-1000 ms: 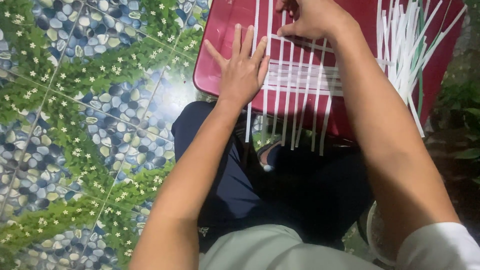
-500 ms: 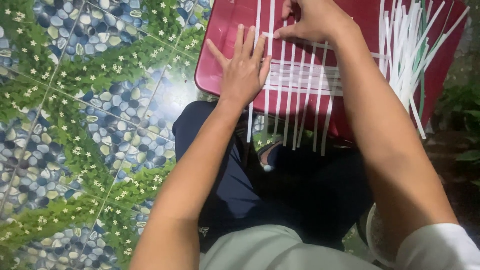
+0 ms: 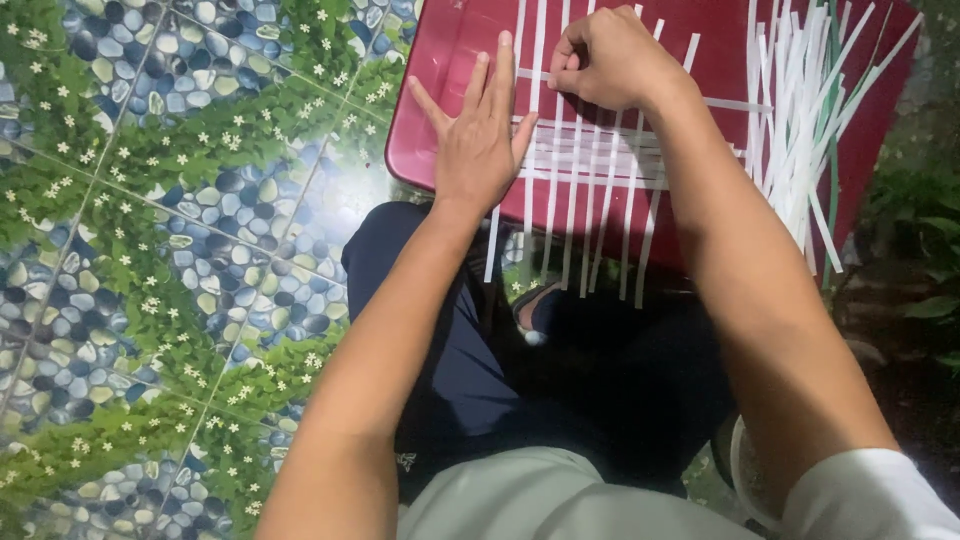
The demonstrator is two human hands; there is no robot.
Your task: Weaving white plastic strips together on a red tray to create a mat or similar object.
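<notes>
While our left hand [image 3: 478, 150], fingers spread, pins the woven white strips [image 3: 590, 165] on the red tray [image 3: 440, 60], our right hand [image 3: 610, 60] pinches one light, flimsy, likely crease-prone crosswise strip [image 3: 735, 104] near its left end.

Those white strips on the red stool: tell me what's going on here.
A seated person is weaving white strips on a red plastic stool. The left hand lies flat, pressing the woven patch down. The right hand pinches a crosswise strip among the upright ones. A loose bundle of strips lies at the stool's right side.
</notes>
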